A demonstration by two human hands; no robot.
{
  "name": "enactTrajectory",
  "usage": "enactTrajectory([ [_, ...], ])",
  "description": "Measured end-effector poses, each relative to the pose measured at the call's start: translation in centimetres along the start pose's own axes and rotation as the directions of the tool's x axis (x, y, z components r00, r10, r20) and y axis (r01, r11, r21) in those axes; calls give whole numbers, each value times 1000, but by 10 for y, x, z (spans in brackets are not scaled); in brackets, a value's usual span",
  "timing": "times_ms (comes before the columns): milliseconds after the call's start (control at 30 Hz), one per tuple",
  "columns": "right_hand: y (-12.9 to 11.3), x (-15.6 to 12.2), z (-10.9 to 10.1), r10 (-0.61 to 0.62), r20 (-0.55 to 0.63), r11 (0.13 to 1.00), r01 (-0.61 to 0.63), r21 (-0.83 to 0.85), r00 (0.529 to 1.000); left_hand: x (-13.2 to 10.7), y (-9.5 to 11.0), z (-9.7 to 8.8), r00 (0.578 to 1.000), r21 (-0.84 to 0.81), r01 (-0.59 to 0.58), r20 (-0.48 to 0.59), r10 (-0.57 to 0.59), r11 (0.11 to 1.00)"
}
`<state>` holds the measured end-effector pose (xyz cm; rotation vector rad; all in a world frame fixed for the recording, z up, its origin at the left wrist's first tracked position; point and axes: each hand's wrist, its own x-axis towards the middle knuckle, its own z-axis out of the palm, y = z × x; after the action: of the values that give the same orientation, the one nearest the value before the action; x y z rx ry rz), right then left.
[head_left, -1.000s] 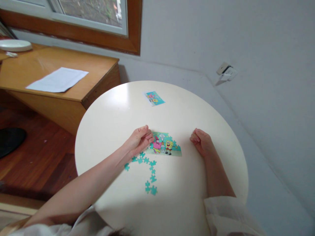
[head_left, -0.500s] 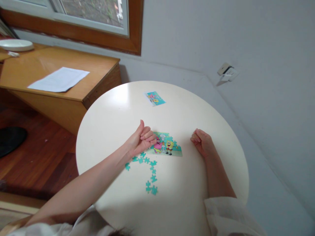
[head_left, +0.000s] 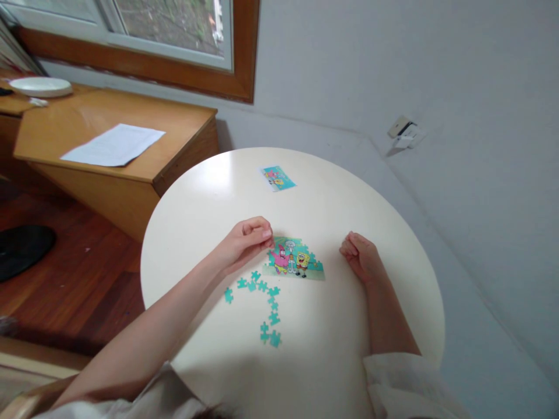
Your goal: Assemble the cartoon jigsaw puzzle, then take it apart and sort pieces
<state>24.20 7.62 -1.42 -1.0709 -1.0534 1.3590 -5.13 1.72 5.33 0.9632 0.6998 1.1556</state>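
Observation:
A partly assembled jigsaw puzzle (head_left: pixel 301 265) of cartoon figures lies on the round white table, its upper right edge stepped and jagged. My left hand (head_left: pixel 251 237) is at its upper left corner, thumb pressed to curled fingers; whatever they may hold is hidden. To the right of the puzzle rests my right hand (head_left: pixel 359 254), closed in a loose fist, apart from the puzzle, and the inside of its fingers cannot be seen. Several loose teal puzzle pieces (head_left: pixel 273 319) form a curved trail below the puzzle.
Farther back on the white table (head_left: pixel 209 209) lies a small picture card (head_left: pixel 279 178) with similar figures. At the left, a wooden desk (head_left: pixel 183 125) carries a paper sheet (head_left: pixel 116 144) and a white round dish (head_left: pixel 41 87). A wall socket (head_left: pixel 404 132) is at the right.
My left hand has turned over from thumb-up with curled fingers to a pinch, shifting slightly left and uncovering the puzzle's left side. My right hand stays in place. The view has shifted slightly.

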Motion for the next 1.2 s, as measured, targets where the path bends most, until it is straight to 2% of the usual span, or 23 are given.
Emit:
enactTrajectory([
  [33, 0, 0, 0, -1, -2, 1000, 1, 4, 1000, -4, 5, -1, 1000, 179, -8, 18, 5, 984],
  [67, 0, 0, 0, -3, -3, 1000, 3, 8, 1000, -8, 8, -3, 999, 370, -34, 17, 30, 928],
  [133, 1, 0, 0, -7, -4, 1000, 7, 8, 1000, -16, 10, -8, 996, 694, -83, 45, 71, 716],
  [200, 1, 1, 0, -11, -4, 1000, 11, -6, 1000, -24, 5, -13, 996, 872, -65, 29, 80, 485],
  [267, 2, 2, 0, -14, -6, 1000, 13, -21, 1000, -29, -5, -17, 1000, 949, 7, -12, 16, 314],
  [333, 2, 2, 0, -19, -11, 1000, 19, -21, 1000, -32, -16, -18, 998, 982, 52, -45, -42, 183],
  [467, 2, 1, 1, -37, -23, 999, 37, -3, 999, -36, -30, -13, 989, 996, 84, -83, -122, 9],
  [567, 3, 2, 1, -45, -24, 999, 44, -20, 999, -38, -32, -9, 986, 994, 101, -104, -134, -28],
  [933, 5, 4, -1, -50, -23, 998, 49, -36, 999, -40, -39, -13, 993, 997, 76, -78, -90, -27],
  [1200, 5, 3, 0, -34, -24, 999, 33, -15, 999, -39, -39, -11, 989, 996, 63, -71, -127, -60],
])
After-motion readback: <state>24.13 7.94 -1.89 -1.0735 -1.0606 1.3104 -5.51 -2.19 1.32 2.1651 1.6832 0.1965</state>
